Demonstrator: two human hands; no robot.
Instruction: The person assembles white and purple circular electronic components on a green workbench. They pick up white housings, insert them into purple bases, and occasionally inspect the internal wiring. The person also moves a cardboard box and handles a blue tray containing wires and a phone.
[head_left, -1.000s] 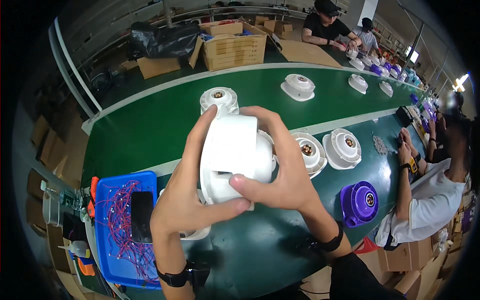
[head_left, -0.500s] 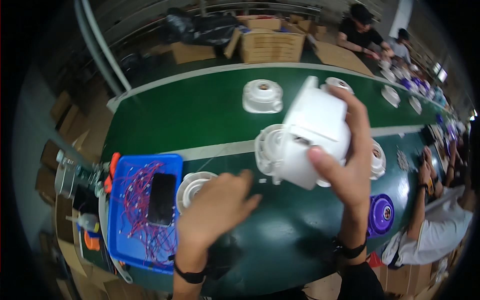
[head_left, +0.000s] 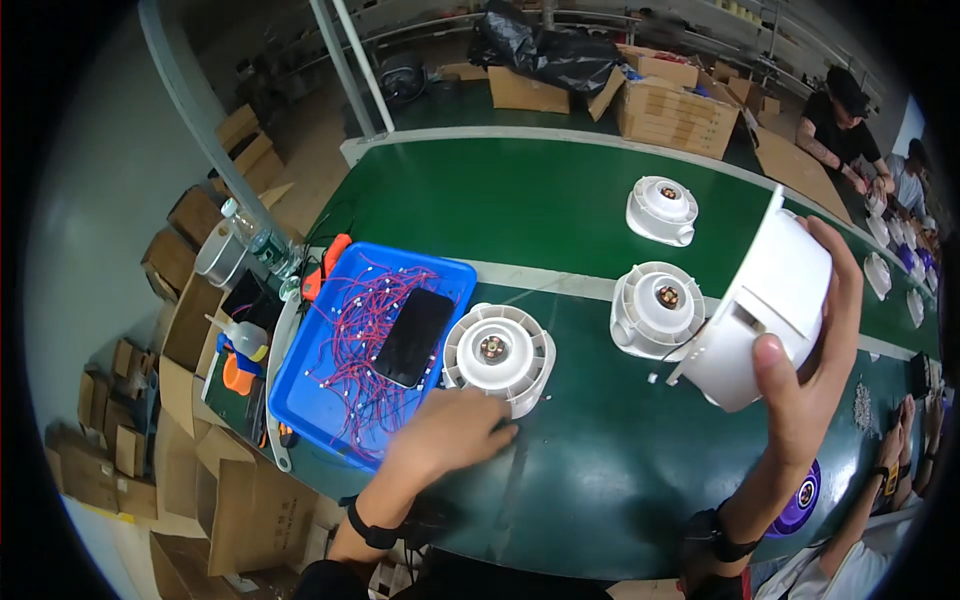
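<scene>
My right hand [head_left: 815, 350] holds up a white plastic housing [head_left: 775, 290], tilted on its side. Its thumb presses near a small rectangular slot while the fingers wrap round the back. A thin dark wire shows by the housing's lower edge, close to a small white connector [head_left: 653, 378]. My left hand [head_left: 450, 435] hovers over the bench, its fingers loosely apart with nothing seen in them. Just beyond those fingers sits a round white ribbed housing [head_left: 500, 350] with a metallic centre; whether they touch it I cannot tell. Another such housing [head_left: 658, 308] stands left of the raised one.
Left of my left hand, a blue tray [head_left: 290, 405] holds red wires [head_left: 350, 330] and a black phone [head_left: 413, 337]. One more white housing [head_left: 662, 208] stands on the green belt [head_left: 500, 200]. A purple housing [head_left: 797, 500] lies right of my right forearm. Co-workers sit at right.
My view has swung left. The raised housing, still in my right hand, is tilted further on its side. My left hand has uncovered the ribbed housing beside the tray.
</scene>
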